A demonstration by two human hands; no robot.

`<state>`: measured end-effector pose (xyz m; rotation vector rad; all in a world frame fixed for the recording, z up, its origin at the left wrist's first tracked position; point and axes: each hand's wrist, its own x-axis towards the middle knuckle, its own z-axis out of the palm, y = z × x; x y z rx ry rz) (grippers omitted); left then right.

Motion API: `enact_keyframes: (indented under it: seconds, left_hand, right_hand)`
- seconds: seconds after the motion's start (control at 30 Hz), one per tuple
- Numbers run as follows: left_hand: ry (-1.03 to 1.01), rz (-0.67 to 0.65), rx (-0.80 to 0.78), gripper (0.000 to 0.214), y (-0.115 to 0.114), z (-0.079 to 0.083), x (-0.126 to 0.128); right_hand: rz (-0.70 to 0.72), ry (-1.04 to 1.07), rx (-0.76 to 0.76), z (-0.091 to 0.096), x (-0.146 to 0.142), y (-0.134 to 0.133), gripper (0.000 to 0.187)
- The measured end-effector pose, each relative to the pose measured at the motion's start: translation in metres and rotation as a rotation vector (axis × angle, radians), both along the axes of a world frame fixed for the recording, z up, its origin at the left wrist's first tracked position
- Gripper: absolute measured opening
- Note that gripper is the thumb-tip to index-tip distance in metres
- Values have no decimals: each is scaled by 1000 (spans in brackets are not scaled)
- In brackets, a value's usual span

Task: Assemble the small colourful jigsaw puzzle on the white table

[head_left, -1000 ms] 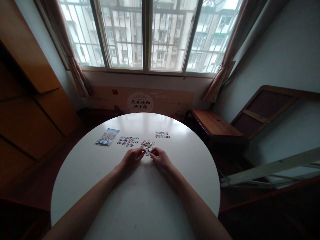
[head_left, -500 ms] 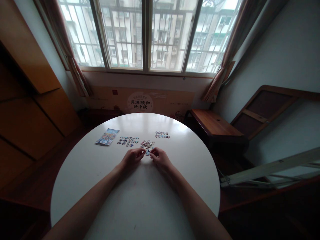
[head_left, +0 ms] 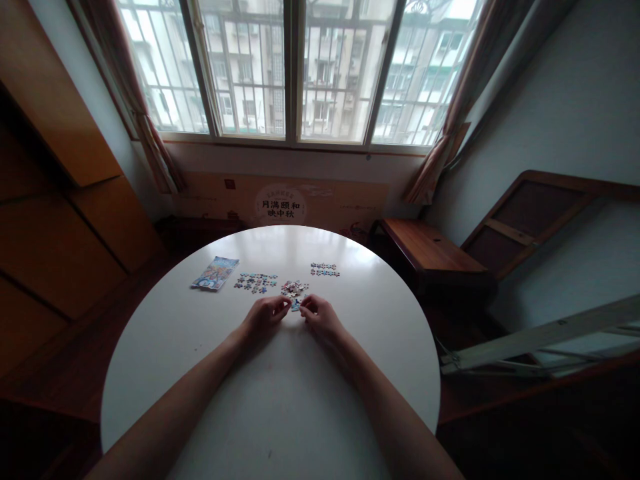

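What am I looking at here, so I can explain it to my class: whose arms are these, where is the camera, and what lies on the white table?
There is no machine here. A person wears a camera on the head that looks forward and down, so both bare arms are their own. The left hand and right hand meet at the fingertips, pinching a blue puzzle bit that is too small to describe further. On the round white table lie a heap of pieces, a left group, a far group and a colourful picture card. Behind is a barred window.
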<state>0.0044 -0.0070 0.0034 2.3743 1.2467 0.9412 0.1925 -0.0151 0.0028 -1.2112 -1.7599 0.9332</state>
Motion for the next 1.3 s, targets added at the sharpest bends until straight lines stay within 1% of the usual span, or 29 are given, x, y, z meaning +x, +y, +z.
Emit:
enact_keyframes:
  seconds: [0.53, 1.3]
  left_hand:
    - [-5, -10, 10, 18, 2, -2, -1]
    - [23, -12, 19, 17, 1, 0, -1]
  right_hand:
    - [0, -10, 21, 0, 1, 0, 7]
    - [11, -9, 10, -1, 1, 1, 6]
